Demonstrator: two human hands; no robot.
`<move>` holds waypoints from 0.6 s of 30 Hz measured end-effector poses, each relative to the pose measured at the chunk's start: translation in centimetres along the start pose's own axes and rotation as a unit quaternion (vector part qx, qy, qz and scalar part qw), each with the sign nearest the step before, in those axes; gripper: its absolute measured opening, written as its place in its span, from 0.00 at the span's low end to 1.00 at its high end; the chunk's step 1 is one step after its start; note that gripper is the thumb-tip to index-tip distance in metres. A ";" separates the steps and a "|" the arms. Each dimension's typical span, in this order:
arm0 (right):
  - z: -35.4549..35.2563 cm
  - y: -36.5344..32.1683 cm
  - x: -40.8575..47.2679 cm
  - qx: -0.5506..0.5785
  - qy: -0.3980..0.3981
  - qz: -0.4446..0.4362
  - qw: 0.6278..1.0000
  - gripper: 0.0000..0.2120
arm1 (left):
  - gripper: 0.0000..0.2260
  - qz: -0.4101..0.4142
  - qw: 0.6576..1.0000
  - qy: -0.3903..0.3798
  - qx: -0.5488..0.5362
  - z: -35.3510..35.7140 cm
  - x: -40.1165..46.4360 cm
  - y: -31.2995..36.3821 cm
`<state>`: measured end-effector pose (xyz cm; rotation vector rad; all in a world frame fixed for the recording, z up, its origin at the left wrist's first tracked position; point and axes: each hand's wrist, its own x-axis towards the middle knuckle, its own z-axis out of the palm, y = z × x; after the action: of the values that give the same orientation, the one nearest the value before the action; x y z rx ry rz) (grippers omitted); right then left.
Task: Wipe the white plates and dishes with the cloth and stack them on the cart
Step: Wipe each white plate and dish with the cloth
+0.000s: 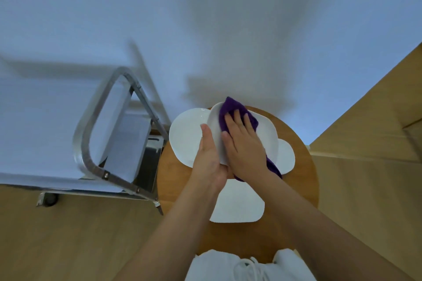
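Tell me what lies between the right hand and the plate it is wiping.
In the head view, the purple cloth lies between the right hand and the held plate; the left hand steadies that plate.

Dining area, likely; steel cart [118,134]; round wooden table [303,180]

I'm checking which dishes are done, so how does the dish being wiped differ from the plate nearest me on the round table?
The held dish is tilted up off the table, gripped by the left hand; the near plate lies flat, untouched. The right hand presses the purple cloth on the held dish; no cloth touches the near plate. Both are white.
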<state>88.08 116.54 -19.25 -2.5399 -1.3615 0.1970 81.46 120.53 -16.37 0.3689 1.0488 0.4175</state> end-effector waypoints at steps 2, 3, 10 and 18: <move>-0.3 -1.2 0.0 -0.011 0.002 -0.035 0.999 0.24 | 0.19 0.023 0.999 -0.018 -0.015 -0.5 -0.3 0.1; -0.6 -1.8 0.0 -0.007 0.009 -0.051 0.999 0.24 | 0.20 0.027 0.999 -0.026 -0.020 -0.8 -0.4 0.2; -1.7 -2.4 -1.5 0.073 -0.004 -0.191 0.979 0.24 | 0.27 0.031 0.998 -0.035 -0.029 -2.1 -0.2 2.7; -1.1 2.7 -3.9 -0.023 0.047 -0.329 0.943 0.23 | 0.34 -0.004 0.998 -0.031 0.055 -2.3 0.3 4.2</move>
<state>88.32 111.66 -18.91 -1.9469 -2.0854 -0.0858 78.91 124.51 -15.62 0.4728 1.0148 0.3399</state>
